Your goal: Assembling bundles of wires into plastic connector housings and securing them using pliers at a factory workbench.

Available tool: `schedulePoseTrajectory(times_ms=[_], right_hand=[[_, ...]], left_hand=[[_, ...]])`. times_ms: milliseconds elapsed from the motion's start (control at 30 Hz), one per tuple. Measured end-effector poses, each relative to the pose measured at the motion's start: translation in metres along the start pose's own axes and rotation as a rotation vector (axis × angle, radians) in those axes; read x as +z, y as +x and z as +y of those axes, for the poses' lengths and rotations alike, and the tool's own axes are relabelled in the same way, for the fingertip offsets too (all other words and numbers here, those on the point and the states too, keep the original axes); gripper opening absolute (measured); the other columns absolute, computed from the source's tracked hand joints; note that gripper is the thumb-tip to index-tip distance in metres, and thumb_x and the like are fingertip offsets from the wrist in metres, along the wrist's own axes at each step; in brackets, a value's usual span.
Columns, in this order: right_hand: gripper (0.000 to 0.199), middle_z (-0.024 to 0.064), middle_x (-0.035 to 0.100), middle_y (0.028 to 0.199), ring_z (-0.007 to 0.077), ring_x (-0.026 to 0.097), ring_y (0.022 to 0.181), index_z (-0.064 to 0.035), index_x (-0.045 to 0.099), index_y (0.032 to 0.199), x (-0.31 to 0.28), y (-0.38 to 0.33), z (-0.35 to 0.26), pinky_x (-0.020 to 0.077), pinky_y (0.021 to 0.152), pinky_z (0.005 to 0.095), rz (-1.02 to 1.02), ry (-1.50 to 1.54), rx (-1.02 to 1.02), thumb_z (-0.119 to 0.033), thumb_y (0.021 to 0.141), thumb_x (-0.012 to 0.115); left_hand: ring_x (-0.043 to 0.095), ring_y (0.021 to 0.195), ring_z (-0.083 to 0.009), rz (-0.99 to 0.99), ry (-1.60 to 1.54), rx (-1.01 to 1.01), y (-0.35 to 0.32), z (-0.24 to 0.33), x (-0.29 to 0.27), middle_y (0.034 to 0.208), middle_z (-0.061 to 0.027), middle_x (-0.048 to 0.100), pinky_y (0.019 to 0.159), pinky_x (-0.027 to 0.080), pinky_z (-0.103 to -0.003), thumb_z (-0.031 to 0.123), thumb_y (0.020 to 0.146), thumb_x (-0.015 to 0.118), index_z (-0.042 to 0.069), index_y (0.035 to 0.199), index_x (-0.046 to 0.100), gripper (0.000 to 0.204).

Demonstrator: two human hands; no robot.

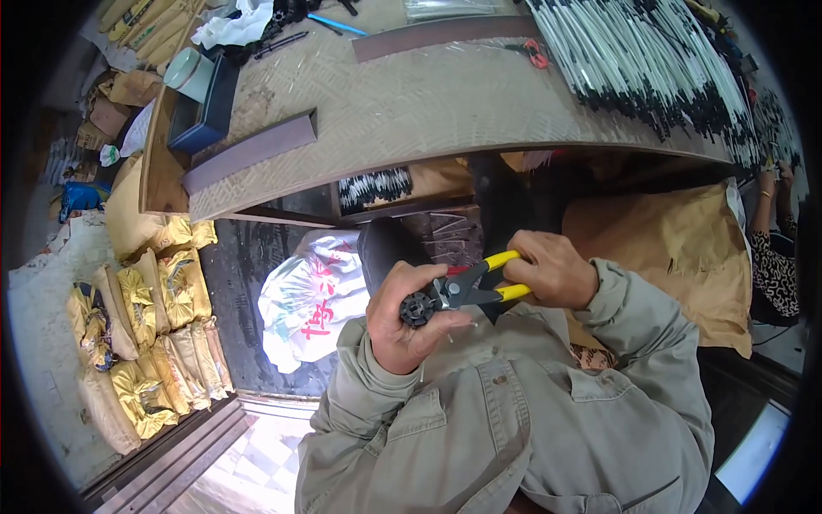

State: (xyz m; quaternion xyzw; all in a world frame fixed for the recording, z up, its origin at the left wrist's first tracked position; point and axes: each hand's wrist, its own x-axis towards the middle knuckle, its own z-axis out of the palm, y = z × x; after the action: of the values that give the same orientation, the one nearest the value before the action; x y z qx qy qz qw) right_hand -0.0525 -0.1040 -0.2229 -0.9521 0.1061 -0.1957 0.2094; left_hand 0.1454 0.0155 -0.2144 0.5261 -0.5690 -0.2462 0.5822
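My left hand is closed around a small round black hub with notches around its edge. My right hand grips yellow-handled pliers by the handles, which stand apart. Their dark metal head lies right against the hub, between the thumb and fingers of my left hand. Fingers and the tool's head hide what the jaws bite on. A short pale strand sticks out beside my left thumb. Both hands are above my lap, in front of the table's near edge.
A table spans the far side, bearing a large pile of white rods with black tips, a red-handled tool and flat dark strips. A white printed sack lies at left, beyond it wrapped packages. Another person's arm shows at far right.
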Motion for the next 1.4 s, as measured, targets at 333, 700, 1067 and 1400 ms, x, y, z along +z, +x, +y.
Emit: schedulePoseTrajectory(times_ms=[333, 700, 1067, 1400], right_hand=[[0.022, 0.0051, 0.054, 0.093, 0.0115, 0.053, 0.084, -0.0003, 0.061, 0.099, 0.092, 0.032, -0.028, 0.0439, 0.072, 0.0256, 0.256, 1.225, 0.544, -0.003, 0.077, 0.063], [0.019, 0.007, 0.059, 0.1, 0.0165, 0.054, 0.096, -0.0018, 0.059, 0.096, 0.103, 0.002, -0.039, 0.0387, 0.091, 0.0306, 0.31, 1.295, 0.698, -0.008, 0.079, 0.061], [0.021, 0.0094, 0.054, 0.095, 0.0184, 0.055, 0.087, 0.002, 0.059, 0.098, 0.102, 0.013, -0.048, 0.0429, 0.076, 0.0271, 0.37, 1.127, 0.453, -0.001, 0.078, 0.063], [0.013, 0.0105, 0.056, 0.111, 0.0238, 0.054, 0.101, -0.006, 0.061, 0.088, 0.004, 0.019, -0.022, 0.0389, 0.094, 0.0404, 0.332, -0.166, 0.076, -0.006, 0.075, 0.064]], left_hand=[[0.059, 0.091, -0.0253, 0.122, -0.279, -0.08, -0.02, -0.008, 0.003, 0.1, -0.0184, 0.057, 0.084, 0.045, -0.033, 0.079, 0.047, 0.057, -0.008, 0.134, 0.015, 0.13], [0.047, 0.112, -0.0332, 0.047, 0.167, 0.048, -0.039, -0.021, 0.039, 0.127, -0.0246, 0.037, 0.093, 0.042, -0.038, 0.011, 0.058, 0.085, -0.003, 0.138, 0.003, 0.115], [0.061, 0.09, -0.0222, 0.05, -0.156, -0.266, -0.03, 0.003, 0.005, 0.095, -0.0142, 0.06, 0.081, 0.047, -0.031, -0.004, 0.066, 0.071, -0.002, 0.1, 0.056, 0.037], [0.053, 0.071, -0.0186, 0.069, -0.186, -0.157, -0.021, -0.01, -0.008, 0.078, -0.0109, 0.056, 0.067, 0.043, -0.029, -0.009, 0.06, 0.065, 0.001, 0.081, 0.052, 0.026]])
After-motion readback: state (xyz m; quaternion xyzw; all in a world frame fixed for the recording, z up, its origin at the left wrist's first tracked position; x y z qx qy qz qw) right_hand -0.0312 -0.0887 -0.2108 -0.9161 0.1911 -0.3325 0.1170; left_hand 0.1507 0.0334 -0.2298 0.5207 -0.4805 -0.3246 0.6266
